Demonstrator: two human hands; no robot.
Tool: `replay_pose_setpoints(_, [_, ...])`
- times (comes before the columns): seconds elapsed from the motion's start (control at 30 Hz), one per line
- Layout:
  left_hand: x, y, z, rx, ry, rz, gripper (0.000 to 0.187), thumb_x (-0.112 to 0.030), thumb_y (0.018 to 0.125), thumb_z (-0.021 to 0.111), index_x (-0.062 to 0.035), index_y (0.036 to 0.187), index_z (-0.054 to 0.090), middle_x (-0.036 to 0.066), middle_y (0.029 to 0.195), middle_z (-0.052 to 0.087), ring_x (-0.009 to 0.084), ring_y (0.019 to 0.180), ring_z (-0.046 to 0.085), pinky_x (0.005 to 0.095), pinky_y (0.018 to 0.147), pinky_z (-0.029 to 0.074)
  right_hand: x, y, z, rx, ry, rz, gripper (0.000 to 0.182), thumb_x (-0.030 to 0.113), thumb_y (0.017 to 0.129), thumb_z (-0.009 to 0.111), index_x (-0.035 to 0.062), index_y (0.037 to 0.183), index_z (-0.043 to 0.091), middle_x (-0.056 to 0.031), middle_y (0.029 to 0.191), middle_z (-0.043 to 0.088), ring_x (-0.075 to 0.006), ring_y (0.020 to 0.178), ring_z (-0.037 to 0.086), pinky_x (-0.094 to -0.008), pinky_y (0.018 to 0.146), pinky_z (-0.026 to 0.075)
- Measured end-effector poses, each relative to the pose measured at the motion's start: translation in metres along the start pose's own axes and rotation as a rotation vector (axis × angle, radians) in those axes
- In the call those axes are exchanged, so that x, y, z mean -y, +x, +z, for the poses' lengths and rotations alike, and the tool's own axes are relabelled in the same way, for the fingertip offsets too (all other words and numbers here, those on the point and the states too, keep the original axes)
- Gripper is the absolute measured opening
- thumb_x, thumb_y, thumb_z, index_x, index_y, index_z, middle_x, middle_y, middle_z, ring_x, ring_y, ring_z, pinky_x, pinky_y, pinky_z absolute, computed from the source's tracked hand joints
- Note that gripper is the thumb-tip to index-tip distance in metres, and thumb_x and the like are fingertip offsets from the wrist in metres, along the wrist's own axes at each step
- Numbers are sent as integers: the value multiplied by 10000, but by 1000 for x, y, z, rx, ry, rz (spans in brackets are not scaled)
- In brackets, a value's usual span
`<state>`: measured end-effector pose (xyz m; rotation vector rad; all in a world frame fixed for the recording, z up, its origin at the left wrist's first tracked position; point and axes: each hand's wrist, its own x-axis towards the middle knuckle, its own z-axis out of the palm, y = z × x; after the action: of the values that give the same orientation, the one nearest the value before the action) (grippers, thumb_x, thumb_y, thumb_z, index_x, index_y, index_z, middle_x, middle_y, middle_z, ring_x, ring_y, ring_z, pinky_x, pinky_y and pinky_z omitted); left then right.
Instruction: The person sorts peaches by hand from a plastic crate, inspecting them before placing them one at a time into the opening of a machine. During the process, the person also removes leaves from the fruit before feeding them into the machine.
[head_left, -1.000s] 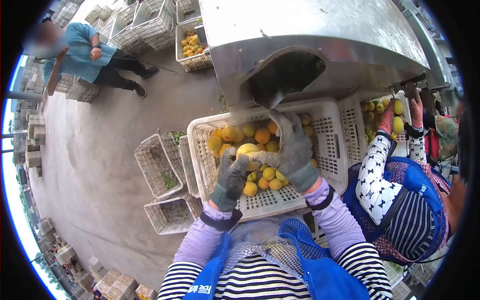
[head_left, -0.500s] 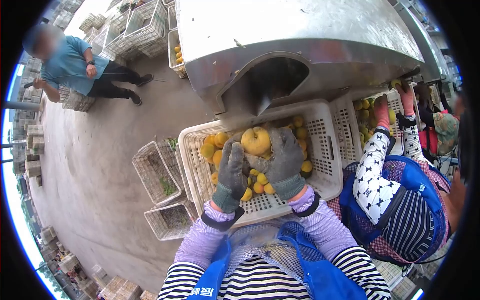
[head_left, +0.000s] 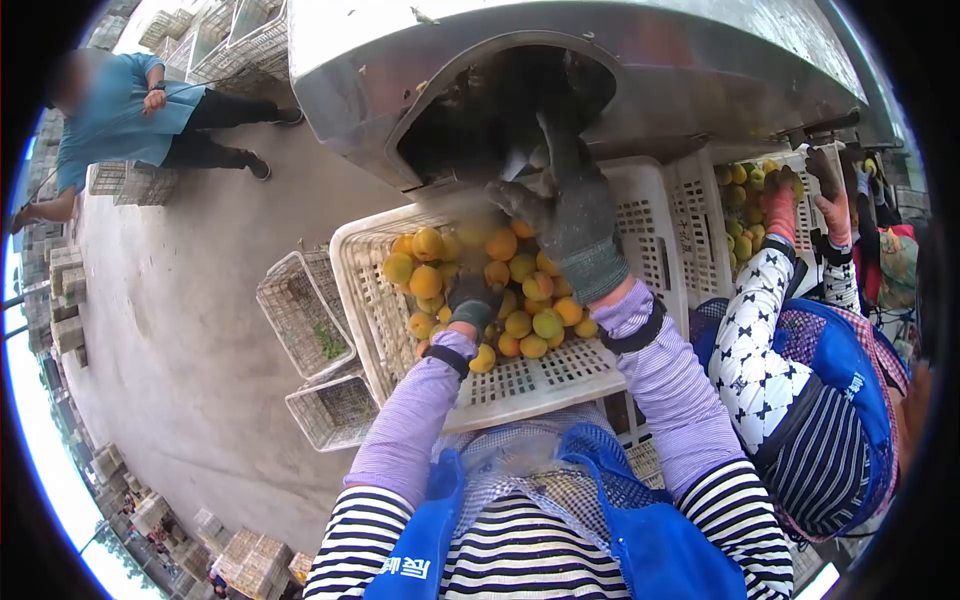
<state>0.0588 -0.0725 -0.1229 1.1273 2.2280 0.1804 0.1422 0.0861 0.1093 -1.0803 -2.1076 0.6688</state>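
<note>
Right hand (head_left: 570,215) is up at the dark mouth of the steel chute (head_left: 520,100), gloved fingers spread and pointing in, nothing clamped in them as far as the blur lets me judge. Left hand (head_left: 470,298) is down in the white crate (head_left: 640,210), glove buried among the yellow fruit (head_left: 520,300); whether it is closed round one I cannot tell, the fruit hides the fingers. The fruit lies heaped in the far half of the crate, under the chute, and the near half shows bare lattice floor, so I would call this crate roughly half filled with room left to take more. Just to the right, a co-worker's gloved hands (head_left: 800,200) are over a neighbouring crate of greener fruit (head_left: 745,215). On the left, empty crates (head_left: 310,320) sit on the concrete, and another person in a blue shirt (head_left: 120,110) stands well apart.
</note>
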Motion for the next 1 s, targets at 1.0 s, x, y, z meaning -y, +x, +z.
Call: replay_pose_setpoints(1.0, [12, -97, -93, 21, -1226, -144, 535, -503, 1014, 436, -44, 1236, 598, 85, 1026, 670, 186, 908, 623, 336, 819, 505, -21, 12, 42, -77, 41, -41, 759, 433, 725, 810, 49, 1317, 531, -169, 1129, 589, -328, 923, 632, -417, 747, 542])
